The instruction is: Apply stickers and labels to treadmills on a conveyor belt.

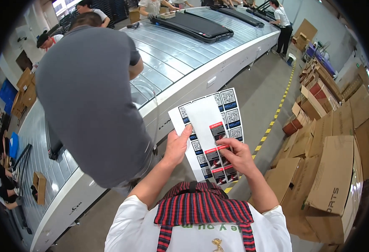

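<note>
My left hand grips two overlapping sticker sheets at their left edge, thumb on top. The front sheet is white, its upper part bare backing, with red-topped black labels on its lower right part. Behind it fans out a sheet of square code stickers with black and blue print. Thumb and forefinger of my right hand are closed together at the edge of a red-topped label on the front sheet. Whether that label has lifted off its backing is too small to tell.
Close on my left a person in a grey shirt leans over a long slatted metal conveyor. Black flat machine parts lie on it, with other people around. Cardboard boxes are stacked at right, beyond a yellow-black floor line.
</note>
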Demonstrator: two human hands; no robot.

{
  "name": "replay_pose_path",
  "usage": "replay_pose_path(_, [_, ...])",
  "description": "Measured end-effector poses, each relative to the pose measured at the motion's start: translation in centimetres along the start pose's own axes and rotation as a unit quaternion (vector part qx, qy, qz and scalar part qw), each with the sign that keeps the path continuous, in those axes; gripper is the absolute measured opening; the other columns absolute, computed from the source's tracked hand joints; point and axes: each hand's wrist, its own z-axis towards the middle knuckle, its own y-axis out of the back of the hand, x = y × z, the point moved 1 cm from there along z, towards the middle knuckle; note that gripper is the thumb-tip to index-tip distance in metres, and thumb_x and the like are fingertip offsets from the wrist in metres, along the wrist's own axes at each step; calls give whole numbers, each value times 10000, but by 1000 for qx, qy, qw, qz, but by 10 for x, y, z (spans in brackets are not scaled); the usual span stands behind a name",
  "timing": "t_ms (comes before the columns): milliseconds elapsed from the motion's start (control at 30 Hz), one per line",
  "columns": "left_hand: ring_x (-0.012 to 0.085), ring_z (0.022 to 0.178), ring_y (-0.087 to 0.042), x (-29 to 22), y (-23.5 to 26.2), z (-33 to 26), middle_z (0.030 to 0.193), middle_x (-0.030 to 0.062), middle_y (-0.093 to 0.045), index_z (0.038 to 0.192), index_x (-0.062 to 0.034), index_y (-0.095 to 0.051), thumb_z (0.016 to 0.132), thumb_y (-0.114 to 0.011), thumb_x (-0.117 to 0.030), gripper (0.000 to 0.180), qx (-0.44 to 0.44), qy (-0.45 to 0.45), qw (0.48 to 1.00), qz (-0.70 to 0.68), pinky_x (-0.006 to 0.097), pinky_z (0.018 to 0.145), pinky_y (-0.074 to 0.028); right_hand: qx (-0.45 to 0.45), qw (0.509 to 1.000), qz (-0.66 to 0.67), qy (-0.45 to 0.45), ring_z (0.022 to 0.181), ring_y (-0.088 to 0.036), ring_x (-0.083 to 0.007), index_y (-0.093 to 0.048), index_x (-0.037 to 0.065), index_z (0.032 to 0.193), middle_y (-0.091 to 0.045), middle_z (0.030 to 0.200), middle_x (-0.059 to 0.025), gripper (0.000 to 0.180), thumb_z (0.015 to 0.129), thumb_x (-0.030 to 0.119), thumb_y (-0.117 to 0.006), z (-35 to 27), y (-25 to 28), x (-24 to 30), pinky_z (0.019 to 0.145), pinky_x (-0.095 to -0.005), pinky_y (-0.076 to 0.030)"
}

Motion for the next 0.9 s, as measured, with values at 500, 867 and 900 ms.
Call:
replay_pose_path(500, [118, 814, -550, 44, -62, 187, 942, 55, -594, 1010, 32, -546, 809, -602, -248, 350, -70, -31, 997, 26, 248, 730, -438, 59, 996, 61, 11, 818, -549, -128, -551, 30, 1030, -588, 955, -72, 255, 776, 47, -540, 180, 101, -74, 712, -246, -433])
replay_pose_path(867, [107, 834, -536, 26, -21, 263, 964, 58, -581, 1040, 33, -530, 857, -518, -173, 275, -137, -36, 990, 23, 245, 737, -435, -18, 970, -136, 202, 620, -547, -222, -541, 2, 836, -535, 718, -102, 150, 727, 63, -625, 315, 78, -75, 546, -282, -446])
replay_pose_path(900, [99, 809, -533, 19, -18, 270, 937, 51, -586, 1023, 31, -540, 860, -513, -177, 266, -156, -40, 985, 64, 239, 717, -436, -21, 966, -139, 216, 612, -547, -208, -538, 3, 827, -539, 710, -97, 143, 725, 56, -625, 327, 71, -76, 541, -278, -447])
